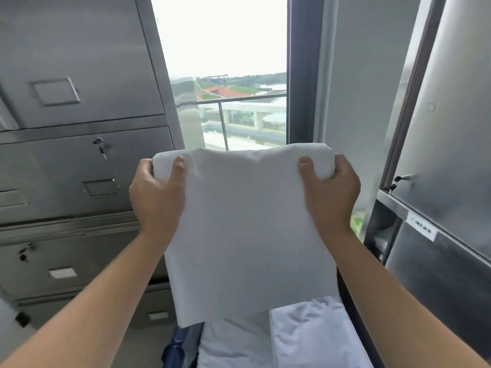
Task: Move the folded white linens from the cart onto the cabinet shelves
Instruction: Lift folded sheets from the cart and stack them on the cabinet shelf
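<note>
Mid-carry step by the look of it: folded white linen sheet (247, 221) held up at centre frame, above more white folded linens on the cart (316, 338) at the bottom. Left hand (156, 195) and right hand (329, 192) each curled round a top corner, firm grip. Next up, probably swinging toward the open steel cabinet (435, 155) at right, keeping the fold together.

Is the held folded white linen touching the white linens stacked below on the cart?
Cannot tell. In the head view, the held folded white linen hangs so its lower edge overlaps the stacked white linens on the cart; neither contact nor gap shows.
</note>
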Demonstrator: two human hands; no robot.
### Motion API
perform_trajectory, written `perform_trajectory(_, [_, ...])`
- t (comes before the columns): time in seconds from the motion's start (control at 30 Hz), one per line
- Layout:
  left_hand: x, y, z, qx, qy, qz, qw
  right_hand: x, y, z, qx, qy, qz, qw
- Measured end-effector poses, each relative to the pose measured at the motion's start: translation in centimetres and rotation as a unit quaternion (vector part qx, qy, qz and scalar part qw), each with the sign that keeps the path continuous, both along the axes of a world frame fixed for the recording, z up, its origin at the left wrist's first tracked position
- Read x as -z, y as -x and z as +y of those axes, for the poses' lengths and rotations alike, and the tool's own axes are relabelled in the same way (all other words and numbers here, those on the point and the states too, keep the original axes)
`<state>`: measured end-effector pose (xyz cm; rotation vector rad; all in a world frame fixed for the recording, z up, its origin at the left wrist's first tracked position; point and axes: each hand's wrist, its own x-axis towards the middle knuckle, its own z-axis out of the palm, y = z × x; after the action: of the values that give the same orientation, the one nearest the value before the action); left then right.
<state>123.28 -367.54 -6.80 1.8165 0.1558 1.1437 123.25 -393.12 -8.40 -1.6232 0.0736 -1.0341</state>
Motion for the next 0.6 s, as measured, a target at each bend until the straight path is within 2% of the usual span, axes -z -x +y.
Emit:
perform_trajectory(0.3, [6.2, -7.0, -4.4, 0.064, 0.010, 0.062, 0.996, 6.0, -4.5, -4.4, 0.056, 0.000, 0.056, 0.997])
perform_trajectory(0.6, [15.1, -12.8, -8.8, 0.038, -0.005, 0.146, 0.989, 15.0, -10.0, -9.1, 0.024, -0.004, 0.115, 0.993])
